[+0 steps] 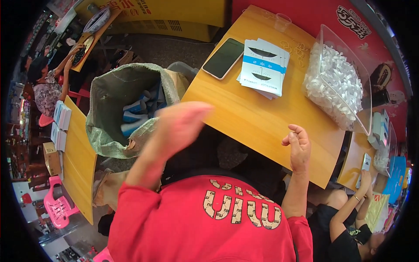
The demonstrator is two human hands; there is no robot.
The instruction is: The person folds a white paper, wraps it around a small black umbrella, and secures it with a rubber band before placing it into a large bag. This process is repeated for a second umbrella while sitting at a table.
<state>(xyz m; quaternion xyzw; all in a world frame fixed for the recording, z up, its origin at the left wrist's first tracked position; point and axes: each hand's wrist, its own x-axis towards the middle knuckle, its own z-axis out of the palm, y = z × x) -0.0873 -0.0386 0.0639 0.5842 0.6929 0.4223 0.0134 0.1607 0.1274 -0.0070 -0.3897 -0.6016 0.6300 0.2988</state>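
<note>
My left hand is smeared by motion beside the rim of a woven sack, between the sack and the table; its fingers cannot be made out. Inside the sack lie several blue-and-white folded paper pieces. My right hand hovers over the near right part of the wooden table, fingers loosely curled and apart, nothing visible in it. Farther back on the table lies a stack of white-and-blue printed cards with umbrella pictures. To its left rests a smartphone with a dark screen.
A clear plastic bin full of white looped strips stands at the table's right. Rubber bands and a clear cup are at the back. Another person's hands hold a card at the right; a further person sits far left.
</note>
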